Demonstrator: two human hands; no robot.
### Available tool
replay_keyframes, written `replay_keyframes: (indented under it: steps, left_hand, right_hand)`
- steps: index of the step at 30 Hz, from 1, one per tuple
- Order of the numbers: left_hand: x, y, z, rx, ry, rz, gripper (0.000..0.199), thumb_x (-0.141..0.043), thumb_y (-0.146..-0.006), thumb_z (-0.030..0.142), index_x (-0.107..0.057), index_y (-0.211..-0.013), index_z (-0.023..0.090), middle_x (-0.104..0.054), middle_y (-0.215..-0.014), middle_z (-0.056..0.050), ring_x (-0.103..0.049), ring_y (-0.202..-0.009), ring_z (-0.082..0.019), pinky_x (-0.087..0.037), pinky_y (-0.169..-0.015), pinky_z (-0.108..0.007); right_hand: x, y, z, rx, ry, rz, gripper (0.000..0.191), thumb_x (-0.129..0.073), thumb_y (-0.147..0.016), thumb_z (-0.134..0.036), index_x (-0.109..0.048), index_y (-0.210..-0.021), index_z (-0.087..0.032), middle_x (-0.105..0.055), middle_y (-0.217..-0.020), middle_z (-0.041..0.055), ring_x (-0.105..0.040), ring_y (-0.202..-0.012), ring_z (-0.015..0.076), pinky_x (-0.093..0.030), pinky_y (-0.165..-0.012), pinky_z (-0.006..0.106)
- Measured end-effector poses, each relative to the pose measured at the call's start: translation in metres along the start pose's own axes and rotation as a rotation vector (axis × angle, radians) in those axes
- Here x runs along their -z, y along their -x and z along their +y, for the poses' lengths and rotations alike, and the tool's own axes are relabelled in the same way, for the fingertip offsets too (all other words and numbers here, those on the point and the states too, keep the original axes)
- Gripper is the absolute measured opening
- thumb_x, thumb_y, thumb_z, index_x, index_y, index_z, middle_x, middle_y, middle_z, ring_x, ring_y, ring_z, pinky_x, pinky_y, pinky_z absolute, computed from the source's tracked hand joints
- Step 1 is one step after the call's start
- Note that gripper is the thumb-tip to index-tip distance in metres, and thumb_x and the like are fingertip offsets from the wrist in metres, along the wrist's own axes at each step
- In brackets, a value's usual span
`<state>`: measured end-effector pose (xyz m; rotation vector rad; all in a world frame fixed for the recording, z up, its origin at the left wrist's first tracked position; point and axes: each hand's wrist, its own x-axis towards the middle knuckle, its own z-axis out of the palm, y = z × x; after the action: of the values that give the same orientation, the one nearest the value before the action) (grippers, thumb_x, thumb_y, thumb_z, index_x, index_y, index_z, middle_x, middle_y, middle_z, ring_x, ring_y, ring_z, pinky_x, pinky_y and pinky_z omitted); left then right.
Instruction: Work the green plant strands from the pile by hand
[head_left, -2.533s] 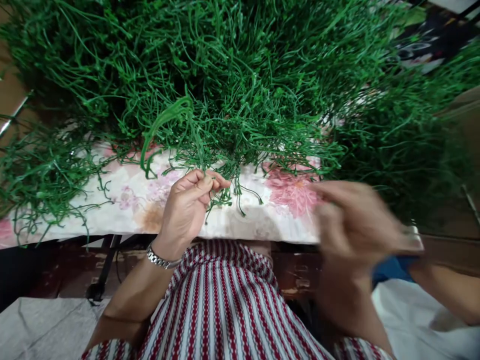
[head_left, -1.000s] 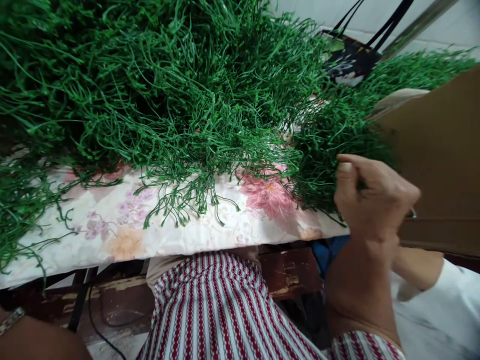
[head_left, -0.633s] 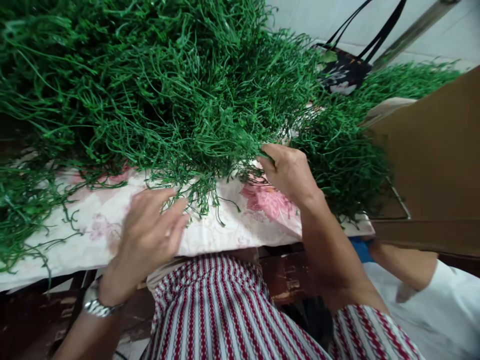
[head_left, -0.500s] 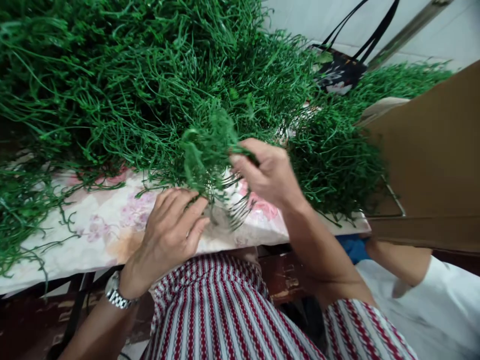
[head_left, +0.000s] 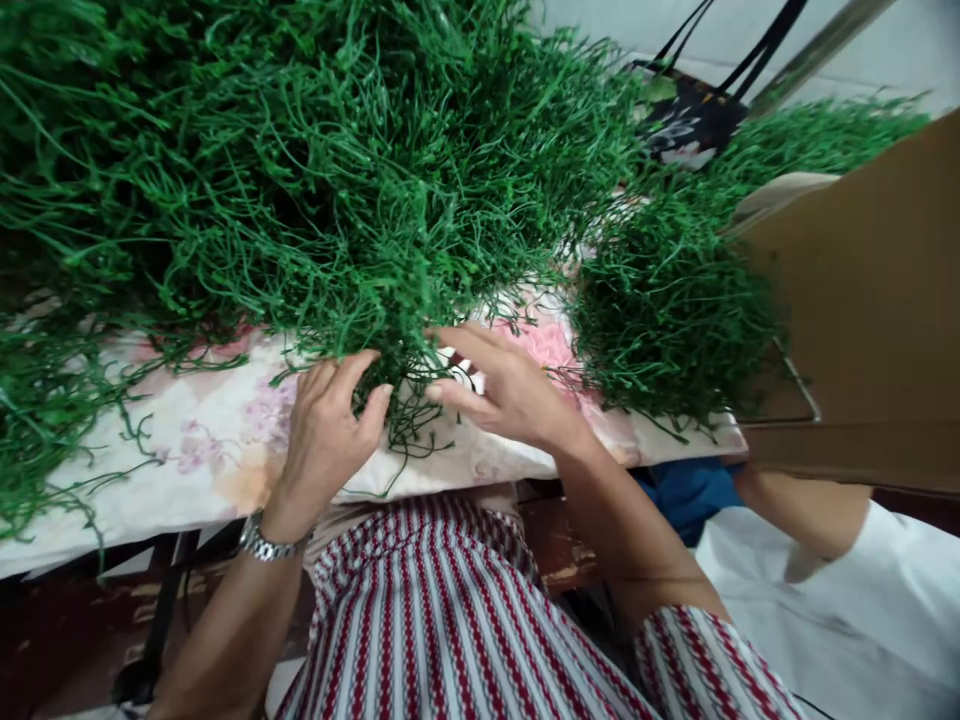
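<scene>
A large heap of thin green stems (head_left: 300,180) covers the far side of a table with a floral cloth (head_left: 202,450). At the heap's near edge a small tangle of stems (head_left: 405,400) lies between my hands. My left hand (head_left: 330,430), with a watch on the wrist, touches the tangle's left side, thumb and fingers apart. My right hand (head_left: 510,390) is on its right side, thumb and fingers spread, fingertips near the stems. Neither hand is closed round anything.
A separate pile of stems (head_left: 675,310) sits to the right, against a cardboard box (head_left: 862,300). Behind it are a dark floral bag (head_left: 694,120) and a pole by the wall. Beyond the box's near edge shows another person's arm (head_left: 810,505) and white clothing.
My right hand has let go of the stems it held and moved slightly down and left, its fingers opened. My left hand has shifted a little up. The loose stems now rest between them.
</scene>
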<state>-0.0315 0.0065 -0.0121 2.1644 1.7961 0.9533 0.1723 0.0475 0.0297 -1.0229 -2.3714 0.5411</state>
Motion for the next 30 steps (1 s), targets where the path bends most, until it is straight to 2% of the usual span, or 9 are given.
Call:
replay_keyframes:
  steps: [6,9,11,13,16,18,20,24,30]
  left_hand:
    - [0.011,0.01,-0.015,0.01,0.154,0.091,0.028,-0.05,-0.083,0.018,-0.06,-0.11,0.02,-0.064,-0.103,-0.005,-0.059,-0.098,-0.018,-0.046,-0.09,-0.034]
    - [0.023,0.025,-0.023,0.024,0.194,0.205,0.025,-0.049,-0.083,0.015,-0.062,-0.104,0.022,-0.063,-0.101,-0.004,-0.059,-0.097,-0.017,-0.046,-0.089,-0.033]
    - [0.031,0.038,-0.027,-0.007,0.181,0.196,0.024,-0.051,-0.081,0.014,-0.063,-0.1,0.022,-0.063,-0.097,-0.004,-0.059,-0.092,-0.017,-0.048,-0.083,-0.034]
    - [0.036,0.05,-0.027,-0.106,0.155,0.063,0.021,-0.056,-0.078,0.013,-0.063,-0.095,0.021,-0.062,-0.09,-0.004,-0.058,-0.086,-0.018,-0.048,-0.077,-0.034]
    - [0.036,0.06,-0.021,-0.258,0.098,-0.123,0.02,-0.056,-0.076,0.009,-0.062,-0.092,0.02,-0.063,-0.088,-0.006,-0.056,-0.088,-0.02,-0.045,-0.08,-0.039]
    - [0.033,0.057,-0.015,-0.302,0.062,-0.164,0.026,-0.051,-0.077,0.006,-0.061,-0.097,0.02,-0.064,-0.095,-0.007,-0.054,-0.094,-0.022,-0.042,-0.084,-0.042]
    - [0.027,0.05,-0.011,-0.316,0.019,-0.196,0.032,-0.047,-0.079,0.005,-0.06,-0.103,0.02,-0.062,-0.103,-0.008,-0.052,-0.1,-0.023,-0.04,-0.086,-0.042]
    - [0.015,0.036,-0.011,-0.293,-0.141,-0.255,0.033,-0.044,-0.078,0.005,-0.061,-0.102,0.02,-0.06,-0.108,-0.01,-0.05,-0.102,-0.025,-0.039,-0.085,-0.042]
    - [0.01,0.038,-0.016,-0.282,-0.166,-0.192,0.03,-0.046,-0.077,0.008,-0.061,-0.1,0.02,-0.061,-0.102,-0.009,-0.051,-0.099,-0.025,-0.039,-0.084,-0.042]
  right_hand:
    - [0.001,0.026,0.013,0.014,0.008,0.157,0.028,-0.053,-0.087,-0.03,-0.058,-0.108,-0.013,-0.064,-0.095,0.009,-0.059,-0.084,0.0155,-0.049,-0.075,0.029]
    - [-0.005,0.038,0.01,0.004,0.047,0.382,0.014,-0.054,-0.085,-0.022,-0.06,-0.094,-0.014,-0.061,-0.078,0.0051,-0.056,-0.072,0.0131,-0.046,-0.066,0.026]
    - [-0.012,0.046,0.003,0.016,0.082,0.49,0.005,-0.054,-0.083,-0.017,-0.058,-0.085,-0.015,-0.057,-0.07,0.0024,-0.052,-0.063,0.0114,-0.042,-0.059,0.025]
    - [-0.024,0.052,-0.006,0.101,0.08,0.412,0.002,-0.055,-0.082,-0.014,-0.056,-0.08,-0.015,-0.055,-0.066,0.0014,-0.049,-0.061,0.0109,-0.039,-0.056,0.024]
    - [-0.047,0.053,-0.021,0.225,0.136,0.118,0.006,-0.052,-0.084,-0.016,-0.057,-0.088,-0.015,-0.057,-0.072,0.003,-0.048,-0.066,0.0127,-0.04,-0.06,0.026]
    - [-0.062,0.05,-0.027,0.236,0.237,-0.017,0.017,-0.05,-0.086,-0.019,-0.057,-0.101,-0.016,-0.059,-0.082,0.005,-0.048,-0.072,0.0149,-0.04,-0.064,0.028]
    - [-0.073,0.046,-0.03,0.232,0.303,-0.084,0.018,-0.048,-0.088,-0.02,-0.058,-0.102,-0.018,-0.058,-0.086,0.0056,-0.046,-0.074,0.0165,-0.038,-0.065,0.03]
    - [-0.083,0.051,-0.028,0.255,0.321,-0.049,0.015,-0.045,-0.087,-0.014,-0.059,-0.082,-0.017,-0.054,-0.077,0.0049,-0.041,-0.069,0.0164,-0.034,-0.063,0.031]
    - [-0.073,0.074,-0.021,0.253,0.161,0.006,0.013,-0.047,-0.084,-0.007,-0.059,-0.083,-0.014,-0.055,-0.075,0.0047,-0.042,-0.069,0.0143,-0.037,-0.065,0.028]
